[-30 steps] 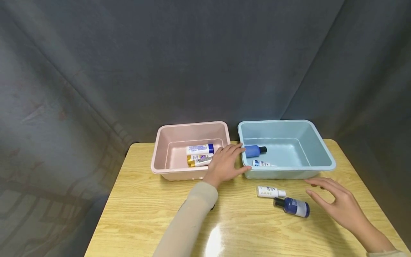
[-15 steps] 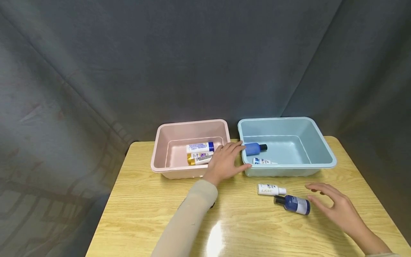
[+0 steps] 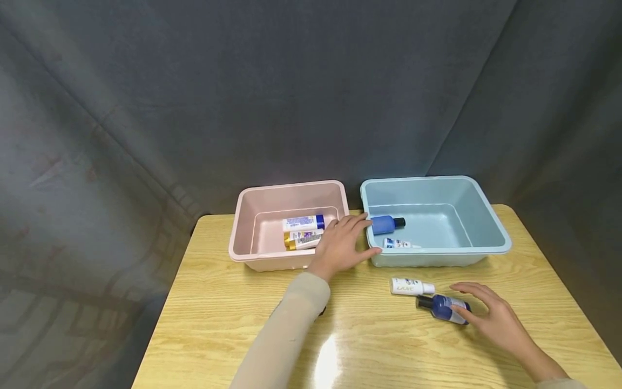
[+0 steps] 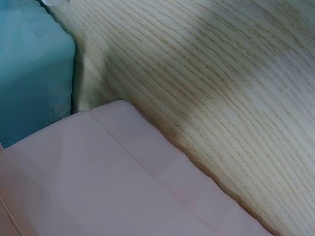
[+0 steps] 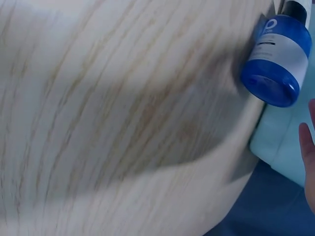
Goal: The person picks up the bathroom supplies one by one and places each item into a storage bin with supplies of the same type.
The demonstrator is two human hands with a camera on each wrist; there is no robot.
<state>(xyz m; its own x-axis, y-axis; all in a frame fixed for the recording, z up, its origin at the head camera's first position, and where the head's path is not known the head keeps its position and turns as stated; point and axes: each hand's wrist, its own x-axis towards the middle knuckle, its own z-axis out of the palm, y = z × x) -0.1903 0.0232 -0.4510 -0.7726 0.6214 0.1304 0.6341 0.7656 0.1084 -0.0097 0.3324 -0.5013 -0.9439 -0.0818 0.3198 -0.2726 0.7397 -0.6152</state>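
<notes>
In the head view my right hand [image 3: 493,319] comes in over the dark blue bottle [image 3: 441,309], thumb and fingers apart and the thumb overlapping its label. That black-capped bottle lies on its side, also seen in the right wrist view as a blue bottle [image 5: 278,61] with a pale label. Beside it lies a small white bottle [image 3: 407,287]. My left hand [image 3: 337,247] is spread across the gap between the pink bin [image 3: 272,263] and the light blue bin [image 3: 432,260], fingertips right at the blue bin's left rim.
Inside the pink bin lie a blue-capped white bottle [image 3: 299,223] and gold-capped bottles [image 3: 306,241]. The blue bin holds a blue bottle [image 3: 382,225] and a small white tube [image 3: 396,243]. Dark curtains [image 3: 301,97] close off the wooden table [image 3: 214,324] behind and at the sides.
My right hand has moved left and slightly down, from beside the dark blue bottle to over its near end. The left hand keeps its place between the bins.
</notes>
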